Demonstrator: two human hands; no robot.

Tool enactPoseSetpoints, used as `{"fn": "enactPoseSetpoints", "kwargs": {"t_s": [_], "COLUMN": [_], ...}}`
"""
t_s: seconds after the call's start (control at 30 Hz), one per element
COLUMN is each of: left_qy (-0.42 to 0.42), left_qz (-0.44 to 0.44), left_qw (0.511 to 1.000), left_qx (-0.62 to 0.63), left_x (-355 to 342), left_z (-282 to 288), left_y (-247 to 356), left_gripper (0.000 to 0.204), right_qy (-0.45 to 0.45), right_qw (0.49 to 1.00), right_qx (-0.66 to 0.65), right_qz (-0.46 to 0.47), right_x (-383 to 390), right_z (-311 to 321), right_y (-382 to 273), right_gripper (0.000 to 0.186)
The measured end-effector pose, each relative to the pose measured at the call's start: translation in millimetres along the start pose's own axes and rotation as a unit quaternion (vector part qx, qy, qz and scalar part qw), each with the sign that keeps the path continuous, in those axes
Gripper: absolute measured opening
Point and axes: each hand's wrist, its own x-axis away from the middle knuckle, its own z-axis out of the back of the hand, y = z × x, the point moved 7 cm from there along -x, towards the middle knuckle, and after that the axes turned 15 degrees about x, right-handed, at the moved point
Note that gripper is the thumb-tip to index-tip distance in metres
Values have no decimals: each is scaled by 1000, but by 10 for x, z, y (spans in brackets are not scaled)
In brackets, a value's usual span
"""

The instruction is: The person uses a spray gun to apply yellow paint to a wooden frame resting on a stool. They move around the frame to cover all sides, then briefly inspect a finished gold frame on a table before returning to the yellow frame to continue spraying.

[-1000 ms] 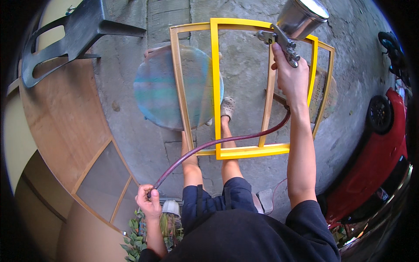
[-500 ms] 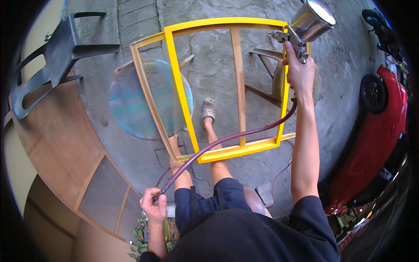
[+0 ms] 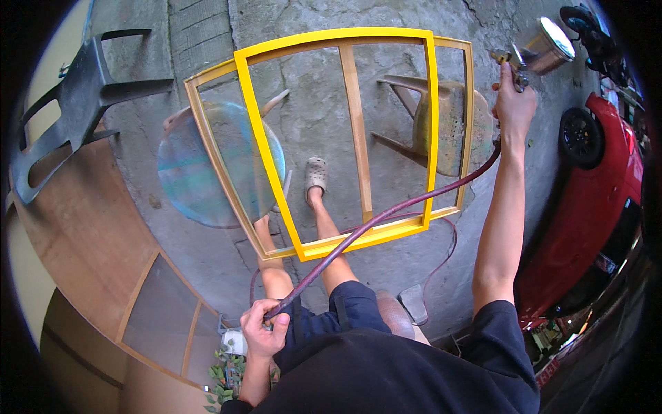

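Note:
My right hand (image 3: 516, 107) grips a spray gun (image 3: 518, 67) by its handle, off the right side of the frames. A shiny metal cup (image 3: 549, 45) sits on the gun. From the gun's handle a dark purple hose (image 3: 386, 214) sags across to my left hand (image 3: 264, 330), which is closed round it near my lap. In front of me a bright yellow rectangular frame (image 3: 334, 34) lies on a wider bare wooden frame (image 3: 205, 134) with a middle bar (image 3: 357, 131). Beneath them show a round blue-stained stool top (image 3: 207, 165) and a brown stool (image 3: 448, 127).
A dark plastic chair (image 3: 83, 90) stands at the far left, above a wooden panel (image 3: 83, 214). To the right a red car (image 3: 583, 241) is parked, with a motorcycle (image 3: 594, 34) beyond it. Plant leaves (image 3: 224, 376) show by my left forearm. Grey concrete floor (image 3: 303, 76) lies underneath.
My right hand and the spray gun have moved right, away from the yellow frame's far right corner. My left hand has shifted slightly right with the hose. The whole view has shifted a little.

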Motion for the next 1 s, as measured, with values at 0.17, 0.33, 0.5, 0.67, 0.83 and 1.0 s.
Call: {"fn": "enactPoseSetpoints", "kwargs": {"t_s": [0.17, 0.33, 0.5, 0.67, 0.83, 1.0], "left_qy": [16, 75, 71, 48, 5, -53], "left_qz": [16, 36, 32, 16, -5, 54], "left_qw": [1000, 996, 997, 999, 1000, 996], "left_qx": [-1, -18, -27, -3, 25, 37], "left_x": [33, 90, 76, 12, -65, -71], "left_z": [92, 370, 468, 241, -79, -282], "left_y": [-57, -161, -162, -103, -14, 23], "left_gripper": [35, 37, 38, 38, 36, 49], "right_qy": [-10, -166, -237, -186, -166, -75], "right_qw": [997, 976, 946, 970, 982, 993], "right_qx": [-65, -113, -173, -65, -16, 59], "right_qz": [37, 80, 137, 145, 89, 73], "right_x": [142, 552, 616, 176, -241, -603], "right_z": [-16, -183, -159, -248, -326, -135], "right_y": [-201, -642, -981, -836, -424, -84], "right_gripper": [51, 41, 43, 53, 53, 57]}}
